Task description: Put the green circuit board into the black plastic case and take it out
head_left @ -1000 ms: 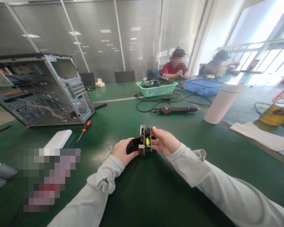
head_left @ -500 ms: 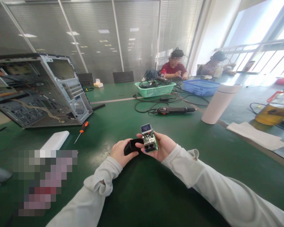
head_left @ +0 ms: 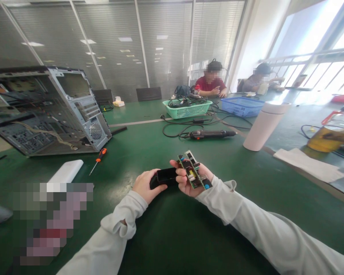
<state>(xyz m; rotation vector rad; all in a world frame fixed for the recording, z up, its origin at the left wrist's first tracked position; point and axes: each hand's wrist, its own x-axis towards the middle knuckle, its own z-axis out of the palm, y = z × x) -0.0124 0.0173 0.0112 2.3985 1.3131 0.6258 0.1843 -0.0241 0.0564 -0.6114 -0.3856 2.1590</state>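
Note:
My left hand is closed around the left end of a small black open-topped case on the green table. Dark space shows inside the case. My right hand grips a circuit board assembly just right of the case and slightly above it. Two green boards stand side by side in that assembly, with yellow, white and blue parts on them. Some of the right fingers overlap the case's right end from this view, and I cannot tell whether they touch it.
An opened computer tower stands at left, with an orange-handled screwdriver before it. An electric screwdriver and its cable lie ahead. Beyond are a green basket of cables and a blue basket. A pale tumbler stands right.
My right hand has turned the circuit board assembly, so its side with the two boards faces me instead of the end with the ports. The left hand and case have stayed put.

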